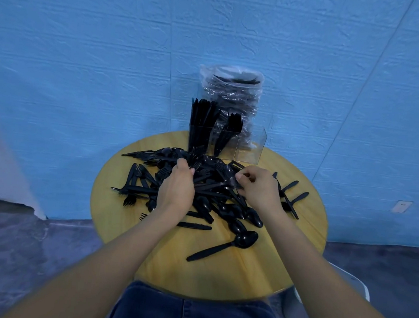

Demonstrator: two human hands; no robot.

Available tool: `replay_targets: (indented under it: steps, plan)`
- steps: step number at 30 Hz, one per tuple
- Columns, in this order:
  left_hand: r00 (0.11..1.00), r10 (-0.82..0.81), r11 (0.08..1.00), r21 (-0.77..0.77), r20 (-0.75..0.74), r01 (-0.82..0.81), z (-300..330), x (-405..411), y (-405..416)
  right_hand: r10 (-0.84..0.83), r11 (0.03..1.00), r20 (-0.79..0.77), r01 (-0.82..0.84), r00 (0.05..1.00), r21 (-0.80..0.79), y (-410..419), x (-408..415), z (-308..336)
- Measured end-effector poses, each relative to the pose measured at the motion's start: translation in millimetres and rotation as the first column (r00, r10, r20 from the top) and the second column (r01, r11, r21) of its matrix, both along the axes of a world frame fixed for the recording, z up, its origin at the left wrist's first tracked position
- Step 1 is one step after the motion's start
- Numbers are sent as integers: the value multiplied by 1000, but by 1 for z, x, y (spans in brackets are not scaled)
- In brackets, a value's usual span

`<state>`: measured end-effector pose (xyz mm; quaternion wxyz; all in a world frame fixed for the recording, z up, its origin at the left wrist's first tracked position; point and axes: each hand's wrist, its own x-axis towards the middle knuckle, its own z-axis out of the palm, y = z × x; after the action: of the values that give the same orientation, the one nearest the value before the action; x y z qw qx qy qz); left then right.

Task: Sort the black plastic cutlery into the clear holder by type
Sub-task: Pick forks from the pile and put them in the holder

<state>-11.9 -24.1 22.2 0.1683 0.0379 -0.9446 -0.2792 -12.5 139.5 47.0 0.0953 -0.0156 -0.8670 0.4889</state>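
Left hand point(175, 191), right hand point(260, 190) gripping cutlery in pile point(201, 183) before clear holder point(226, 142).

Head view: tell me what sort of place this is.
Probably a makeshift sorting station indoors, not a kitchen: a small round wooden table stands against a blue sheet backdrop, with a clear holder and bagged cutlery on it.

A cutlery pile point(196, 183) lies mid-table point(219, 272), with both hands in it. Behind it at the far edge stands the holder point(226, 137): knives point(202, 123) in its left compartment, forks point(230, 130) in the middle. A bagged bundle point(231, 92) stands behind the holder. One spoon point(224, 246) lies nearest the person.
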Motion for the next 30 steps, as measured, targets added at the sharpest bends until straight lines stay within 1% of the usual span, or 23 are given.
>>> replay_targets:
  steps: [4, 6, 9, 11, 12, 14, 16, 17, 19, 21, 25, 27, 29, 30]
  plan:
    - [1000, -17, 998, 68, 14, 16, -2, -2, 4, -67, 987, -15, 64, 998, -149, -2, -1, -9]
    - [999, -53, 994, 101, 10, 51, -2, -3, 6, -95, 978, -24, 89, 995, -187, -1, -5, -11]
    - [995, -91, 986, 146, 40, 84, -1, -8, 2, -135, 986, -88, 125, 987, -110, 6, -9, -8]
    - [990, -106, 965, 252, 95, 80, 0, -15, -6, -121, 992, -143, 115, 982, -53, 16, -9, -1]
    - [985, -123, 949, 303, 122, 81, 2, -17, -9, -83, 996, -161, 79, 983, -31, 20, -9, 4]
    - [966, -194, 900, 423, 168, 107, 6, -17, -13, 64, 998, -175, -63, 983, 11, 25, -7, 13]
    - [927, -323, 793, 590, 191, 155, 12, -12, -10, 206, 978, -179, -199, 962, 56, 21, -8, 21]
    - [899, -391, 738, 651, 199, 177, 15, -8, -6, 247, 969, -191, -239, 950, 65, 18, -9, 23]
    - [838, -505, 654, 725, 206, 216, 22, 1, 3, 288, 957, -226, -289, 931, 30, 11, -13, 27]
    - [797, -567, 599, 768, 208, 225, 26, 8, 9, 281, 956, -254, -293, 926, -9, 7, -16, 26]
    - [777, -597, 494, 854, 198, 163, 31, 10, 12, 217, 970, -305, -241, 927, -43, 7, -21, 22]
    - [785, -587, 486, 862, 196, 148, 34, 9, 11, 186, 979, -326, -205, 927, -25, 8, -23, 20]
    - [788, -587, 497, 851, 187, 168, 35, 6, 13, 154, 984, -338, -176, 928, -37, 10, -26, 18]
    - [785, -594, 489, 854, 177, 178, 36, 6, 15, 139, 985, -341, -165, 930, -49, 9, -28, 18]
